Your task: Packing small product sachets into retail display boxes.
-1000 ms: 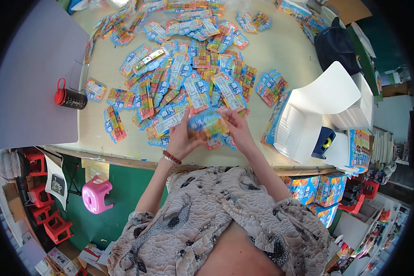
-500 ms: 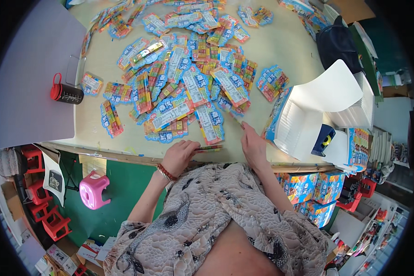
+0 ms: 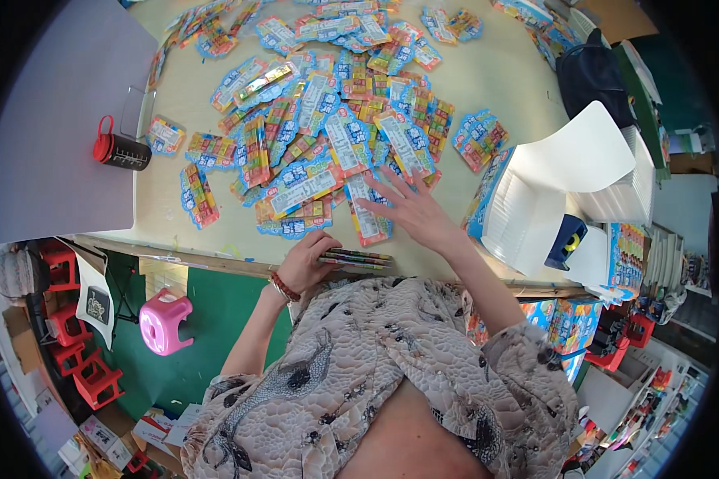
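Right hand spread over the near side of the packet heap, mid-frame; contact unclear. Left hand pinching a thin packet stack, lower centre, close to the table edge. Risks: loosened left grip could let the stack fan out or drop; overlapping packets could snag, dragging neighbours.

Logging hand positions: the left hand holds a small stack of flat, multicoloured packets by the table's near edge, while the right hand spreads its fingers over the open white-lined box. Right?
Not quite: the head view shows the right hand spread over the pile of flat, blue-edged packets, not the open white-lined box. The left hand does hold the small stack of multicoloured packets.
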Available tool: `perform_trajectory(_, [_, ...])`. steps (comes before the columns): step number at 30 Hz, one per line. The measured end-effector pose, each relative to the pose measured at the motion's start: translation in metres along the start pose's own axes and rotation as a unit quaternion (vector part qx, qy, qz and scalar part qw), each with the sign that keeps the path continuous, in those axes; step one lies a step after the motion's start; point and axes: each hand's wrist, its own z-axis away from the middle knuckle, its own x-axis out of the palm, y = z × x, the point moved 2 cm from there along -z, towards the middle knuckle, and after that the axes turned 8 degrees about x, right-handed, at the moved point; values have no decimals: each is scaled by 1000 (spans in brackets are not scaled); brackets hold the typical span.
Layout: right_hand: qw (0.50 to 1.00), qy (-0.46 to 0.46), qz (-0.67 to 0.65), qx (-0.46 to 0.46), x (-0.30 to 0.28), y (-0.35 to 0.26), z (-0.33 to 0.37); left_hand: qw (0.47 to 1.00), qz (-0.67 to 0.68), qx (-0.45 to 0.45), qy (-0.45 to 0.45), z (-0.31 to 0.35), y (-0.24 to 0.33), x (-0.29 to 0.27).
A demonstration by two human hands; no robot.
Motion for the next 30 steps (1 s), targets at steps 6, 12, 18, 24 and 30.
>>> perform_trajectory(6, [984, 12, -48, -171, 28, -3, -27, 999, -33, 26, -12, 7, 24, -7])
perform_trajectory(12, [987, -36, -82, -132, 20, -39, -39, 971, -144, -39, 188, 25, 24, 6])
perform_trajectory(18, [910, -204, -357, 50, 33, -26, -49, 941, -300, 23, 155, 8, 13, 2])
perform_trajectory(24, [918, 163, -81, 354, 39, 69, -40, 995, -72, -53, 38, -20, 14, -8])
perform_trajectory(30, [701, -120, -503, 491, 20, 43, -30, 988, -145, 51, 11, -12, 7, -5])
